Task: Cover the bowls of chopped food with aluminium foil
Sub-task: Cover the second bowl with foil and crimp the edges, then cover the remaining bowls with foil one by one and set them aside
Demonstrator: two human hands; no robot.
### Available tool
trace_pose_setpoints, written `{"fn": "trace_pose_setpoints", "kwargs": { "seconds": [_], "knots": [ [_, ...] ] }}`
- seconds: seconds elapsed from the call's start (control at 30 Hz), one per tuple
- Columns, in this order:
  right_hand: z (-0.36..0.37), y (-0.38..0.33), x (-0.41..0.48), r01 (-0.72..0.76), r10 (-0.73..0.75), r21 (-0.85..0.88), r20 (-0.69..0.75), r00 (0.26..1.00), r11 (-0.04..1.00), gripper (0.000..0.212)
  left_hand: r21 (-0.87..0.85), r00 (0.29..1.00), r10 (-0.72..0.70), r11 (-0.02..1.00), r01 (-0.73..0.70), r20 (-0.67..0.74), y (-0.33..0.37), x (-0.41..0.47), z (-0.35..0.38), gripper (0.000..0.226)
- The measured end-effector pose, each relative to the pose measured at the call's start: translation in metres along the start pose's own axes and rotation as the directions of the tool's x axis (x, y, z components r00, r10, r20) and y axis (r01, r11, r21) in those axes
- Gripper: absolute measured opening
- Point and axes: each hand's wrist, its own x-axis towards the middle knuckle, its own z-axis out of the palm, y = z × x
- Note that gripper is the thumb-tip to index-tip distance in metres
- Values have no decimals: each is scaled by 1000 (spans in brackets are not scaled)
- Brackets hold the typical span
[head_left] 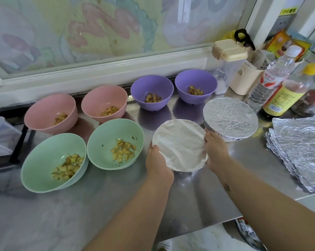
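Count: eight bowls on the steel table.
- Six are open, each with a small heap of chopped yellow-brown food.
  - Back row: left pink bowl, right pink bowl, left purple bowl, right purple bowl.
  - Front row: left green bowl, right green bowl.
- Two are sealed with foil: the near covered bowl and the far covered bowl, which touch or nearly touch.
- One stack of foil sheets lies at the right edge of the table. Two bottles stand behind it.

Near covered bowl: it sits right of the green pair, at the centre of the table. Its foil is stretched smooth and glares pale white. The far covered bowl's foil is crinkled and silver. The near bowl is round, so it has no long axis. Its foil face points up and tips slightly toward the person. Whether its base is on the table cannot be told.

Left hand: it grips the bowl's left rim, thumb on the foil edge, fingers curled down round the side.

Right hand: it grips the right rim the same way.
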Motion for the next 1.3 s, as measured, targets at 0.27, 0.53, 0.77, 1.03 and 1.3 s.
{"fn": "trace_pose_setpoints", "kwargs": {
  "seconds": [0.27,0.53,0.77,1.03,1.3],
  "knots": [
    [19,1,13,-25,50,167,-148,988,986,30,3,997,16,1000,-16,79,16,18,23,33],
    [42,8,0,-111,159,302,-140,977,947,33,-109,997,-49,992,56,62,18,2,16,27],
    [53,2,-5,-143,208,429,-108,972,892,36,-144,998,-47,988,54,50,37,-6,30,27],
    [34,10,-54,-338,340,274,42,939,900,30,46,948,-303,953,300,96,52,-38,-53,11],
    [88,10,-106,-296,280,-19,390,877,955,18,-1,987,-145,989,145,-65,108,-25,-105,40]
  ]
}}
